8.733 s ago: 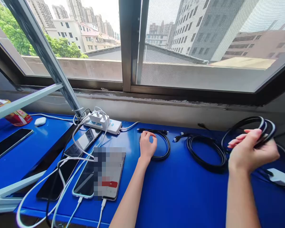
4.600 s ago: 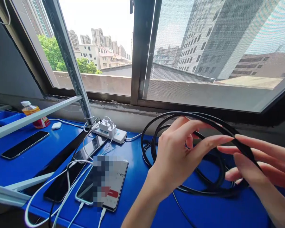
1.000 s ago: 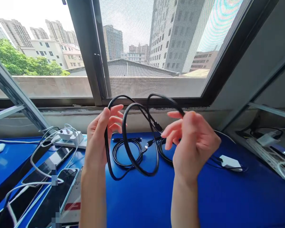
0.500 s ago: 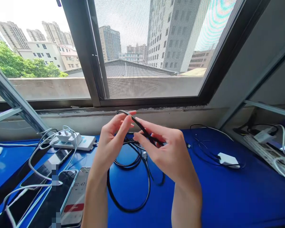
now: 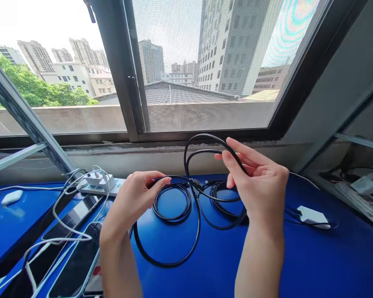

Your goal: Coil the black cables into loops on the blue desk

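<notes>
Hands have pulled apart since half a second ago, so our black cord [image 5: 166, 258] hangs in wider loops above the blue surface [image 5: 298, 265]. Our left hand [image 5: 132, 203] pinches one part and our right hand [image 5: 261, 186] grips another. Two coiled cords [image 5: 170, 203] lie near the back edge. One white power strip [image 5: 101, 184] sits at the back left.

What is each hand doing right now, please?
Left hand: closed on the black cable, pinching it at the fingers.
Right hand: closed on the same cable, holding a raised loop.
</notes>
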A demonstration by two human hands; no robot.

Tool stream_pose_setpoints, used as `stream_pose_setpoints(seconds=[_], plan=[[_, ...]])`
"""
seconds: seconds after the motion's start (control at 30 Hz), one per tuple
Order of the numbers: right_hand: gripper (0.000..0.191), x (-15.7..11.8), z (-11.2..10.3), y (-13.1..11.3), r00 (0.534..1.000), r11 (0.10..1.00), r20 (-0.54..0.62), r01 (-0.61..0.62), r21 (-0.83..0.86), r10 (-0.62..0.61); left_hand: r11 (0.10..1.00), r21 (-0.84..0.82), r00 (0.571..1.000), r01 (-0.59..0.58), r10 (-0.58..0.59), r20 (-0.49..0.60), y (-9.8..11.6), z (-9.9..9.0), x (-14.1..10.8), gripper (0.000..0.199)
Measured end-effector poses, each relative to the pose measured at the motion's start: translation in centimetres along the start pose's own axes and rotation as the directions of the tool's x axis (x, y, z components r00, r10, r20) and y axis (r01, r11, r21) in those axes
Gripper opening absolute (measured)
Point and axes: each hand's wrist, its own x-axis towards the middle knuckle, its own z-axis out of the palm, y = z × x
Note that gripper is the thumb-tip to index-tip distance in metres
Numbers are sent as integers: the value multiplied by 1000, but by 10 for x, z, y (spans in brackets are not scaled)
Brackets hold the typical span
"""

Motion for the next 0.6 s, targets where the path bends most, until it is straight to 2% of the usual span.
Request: stream_pose_setpoints(seconds=[0.07, 0.1, 0.2, 0.27, 0.4, 0.5, 0.6], plan=[[35, 4, -1, 5, 995, 996, 73, -62, -67, 67, 970, -192, 989, -148, 146, -27, 2, -3, -4, 29], [37, 6, -1, 8, 992, 991, 87, -87, -98, 95, 934, -283, 976, -219, 206, -75, 3, -4, -6, 28], [39, 10, 2, 14, 988, 981, 56, -136, -140, 145, 798, -462, 914, -388, 269, -302, 6, -3, -8, 28], [40, 10, 4, 15, 986, 980, 27, -162, -115, 166, 732, -519, 875, -442, 224, -430, 8, -2, -7, 33], [38, 8, 0, 12, 988, 988, 31, -153, 25, 152, 675, -596, 826, -435, 36, -562, 10, -3, 0, 42], [30, 5, -5, 5, 998, 998, -54, -21, 66, 24, 688, -627, 805, -365, -106, -584, 7, -4, 4, 32], [23, 1, -8, -3, 970, 991, -211, 130, 39, -119, 718, -622, 782, -313, -177, -598, 5, -4, 6, 22]])
